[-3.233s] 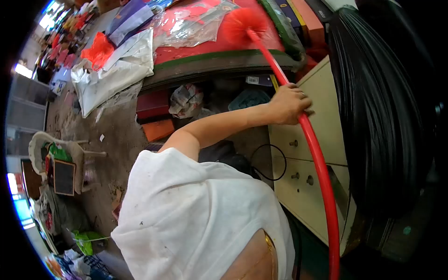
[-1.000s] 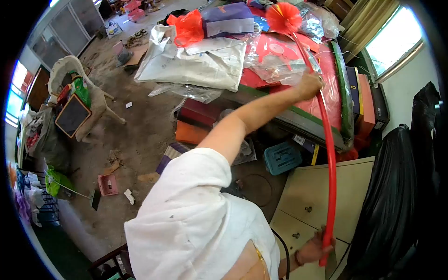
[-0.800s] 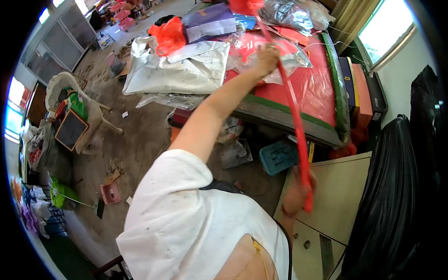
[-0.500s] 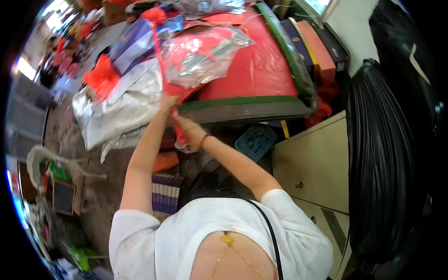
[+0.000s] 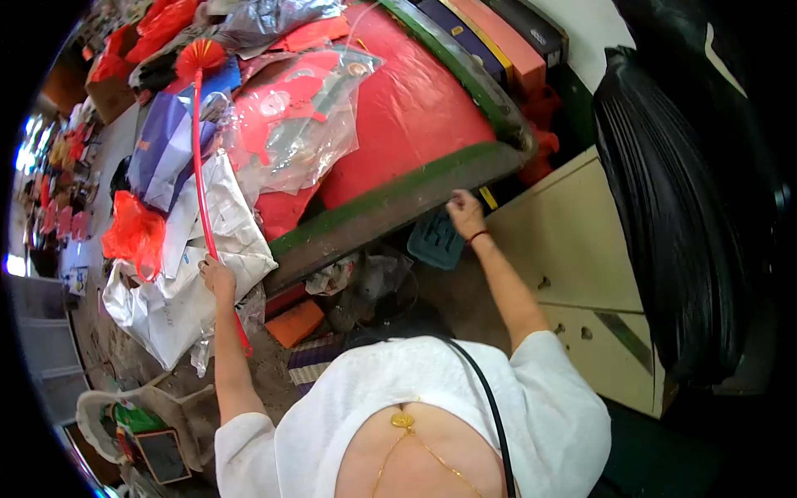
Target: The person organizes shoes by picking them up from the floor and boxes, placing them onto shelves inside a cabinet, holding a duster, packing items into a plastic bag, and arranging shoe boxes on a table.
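My left hand [image 5: 217, 276] is closed round the lower part of a long red stick [image 5: 200, 178]. A round red-orange head tops the stick, and its lower end hangs past my fist. My right hand [image 5: 466, 213] is off the stick, its fingers curled, near the table's green front edge [image 5: 398, 187]; whether anything is in it cannot be made out. Beside the stick lie a clear plastic bag with red pieces [image 5: 290, 108], a purple bag [image 5: 162, 137] and a white bag [image 5: 207, 224].
A cream cabinet [image 5: 573, 241] stands at the right, beside black plastic bags [image 5: 672, 216]. Under the table are a blue-green basket [image 5: 436, 241] and an orange box [image 5: 295, 322]. A white chair [image 5: 100, 415] is at the lower left.
My right hand has let go of the stick and moved right. My left hand has moved left and down with the stick, whose round head now shows clearly. The view has turned.
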Demonstrator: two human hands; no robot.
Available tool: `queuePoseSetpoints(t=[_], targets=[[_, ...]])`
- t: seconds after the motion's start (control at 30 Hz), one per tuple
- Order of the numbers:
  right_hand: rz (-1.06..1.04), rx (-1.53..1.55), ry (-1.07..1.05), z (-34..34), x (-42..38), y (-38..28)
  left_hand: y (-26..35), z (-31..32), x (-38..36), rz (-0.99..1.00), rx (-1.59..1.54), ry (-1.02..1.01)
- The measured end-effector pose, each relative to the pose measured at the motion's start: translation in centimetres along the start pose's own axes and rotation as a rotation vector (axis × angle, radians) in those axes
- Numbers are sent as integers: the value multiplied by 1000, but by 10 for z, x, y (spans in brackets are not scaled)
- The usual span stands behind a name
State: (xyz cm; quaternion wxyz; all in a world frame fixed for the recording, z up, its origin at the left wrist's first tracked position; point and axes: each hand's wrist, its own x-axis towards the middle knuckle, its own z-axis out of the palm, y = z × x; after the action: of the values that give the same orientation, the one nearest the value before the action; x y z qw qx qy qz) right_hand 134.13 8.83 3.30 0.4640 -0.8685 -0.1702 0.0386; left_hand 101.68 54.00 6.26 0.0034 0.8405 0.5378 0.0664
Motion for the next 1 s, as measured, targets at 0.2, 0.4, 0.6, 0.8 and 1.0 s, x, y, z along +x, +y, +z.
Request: queuePoseSetpoints(t=[0.2, 0.4, 0.6, 0.8, 1.0], targets=[[175, -185, 52, -36, -7, 25, 53, -12, -17, 208, 161, 126], [133, -107, 42, -8, 26, 21, 107, 23, -28, 360, 75, 181], [-1, -102, 615, -62, 134, 34, 190, 61, -66, 423, -164, 55], [790, -269, 586, -166, 247, 159, 216, 73, -66, 227, -189, 60], [1145, -71, 539, -177, 313, 246, 221, 77, -61, 259, -120, 65]])
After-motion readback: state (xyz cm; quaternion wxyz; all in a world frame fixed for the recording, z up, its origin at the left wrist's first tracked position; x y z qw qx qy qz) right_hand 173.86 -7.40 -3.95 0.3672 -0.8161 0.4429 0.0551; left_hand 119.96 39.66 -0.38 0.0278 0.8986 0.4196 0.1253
